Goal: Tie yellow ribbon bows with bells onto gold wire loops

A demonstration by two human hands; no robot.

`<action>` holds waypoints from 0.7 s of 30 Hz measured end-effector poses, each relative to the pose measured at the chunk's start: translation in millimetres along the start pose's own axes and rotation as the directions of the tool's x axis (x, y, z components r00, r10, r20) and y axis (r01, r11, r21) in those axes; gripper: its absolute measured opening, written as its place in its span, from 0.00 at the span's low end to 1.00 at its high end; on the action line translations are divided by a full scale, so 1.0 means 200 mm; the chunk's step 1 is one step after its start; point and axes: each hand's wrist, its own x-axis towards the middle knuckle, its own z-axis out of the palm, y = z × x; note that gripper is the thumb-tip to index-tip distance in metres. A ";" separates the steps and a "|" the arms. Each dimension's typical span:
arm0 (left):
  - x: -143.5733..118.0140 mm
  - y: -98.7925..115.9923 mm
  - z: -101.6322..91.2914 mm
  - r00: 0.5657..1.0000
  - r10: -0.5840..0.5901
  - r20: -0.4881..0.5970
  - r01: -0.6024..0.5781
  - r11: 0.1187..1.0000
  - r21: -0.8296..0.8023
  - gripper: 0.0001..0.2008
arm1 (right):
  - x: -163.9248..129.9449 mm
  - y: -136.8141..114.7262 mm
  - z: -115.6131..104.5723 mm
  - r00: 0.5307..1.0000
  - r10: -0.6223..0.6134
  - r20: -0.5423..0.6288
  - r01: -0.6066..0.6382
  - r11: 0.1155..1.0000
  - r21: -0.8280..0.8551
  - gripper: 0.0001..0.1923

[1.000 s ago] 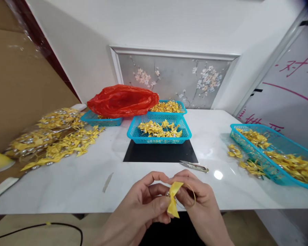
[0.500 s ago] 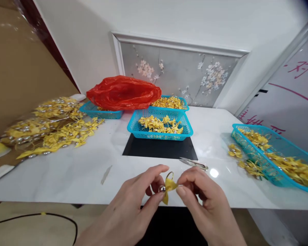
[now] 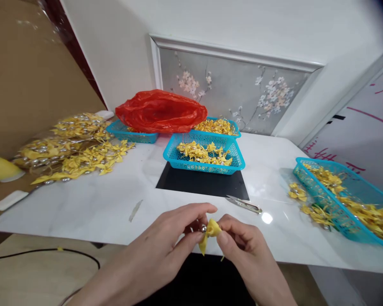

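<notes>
My left hand [image 3: 166,246] and right hand [image 3: 242,246] both pinch one yellow bow [image 3: 210,233] between thumb and fingertips, closed tight on it. It hangs over the near table [image 3: 83,212] edge, snips [image 3: 244,204] just beyond

Home craft table [image 3: 83,212], bow-filled baskets [image 3: 204,163]

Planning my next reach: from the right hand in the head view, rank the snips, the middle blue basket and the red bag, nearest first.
From the right hand:
1. Snips, just beyond it on the table.
2. Middle blue basket, farther back, behind the black mat.
3. Red bag, farthest, back left by the wall.
</notes>
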 end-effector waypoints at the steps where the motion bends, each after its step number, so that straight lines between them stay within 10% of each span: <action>1: 0.01 0.01 0.00 1.000 0.002 -0.009 -0.002 1.000 -0.022 0.18 | 0.00 0.01 0.02 1.000 0.013 -0.013 -0.013 1.000 0.023 0.15; 7: 0.05 0.04 -0.02 0.998 -0.046 -0.030 0.036 0.959 -0.283 0.15 | -0.02 0.04 0.08 0.995 0.090 -0.031 -0.087 0.992 0.089 0.16; 12: 0.06 0.03 -0.07 0.987 -0.042 0.154 0.124 0.807 -0.577 0.06 | -0.03 0.03 0.07 1.000 0.029 -0.001 -0.029 0.995 0.092 0.17; 21: 0.08 0.05 -0.10 0.968 -0.072 0.239 0.205 0.775 -0.597 0.11 | -0.02 0.08 -0.02 0.990 0.052 0.130 -0.059 0.997 0.048 0.19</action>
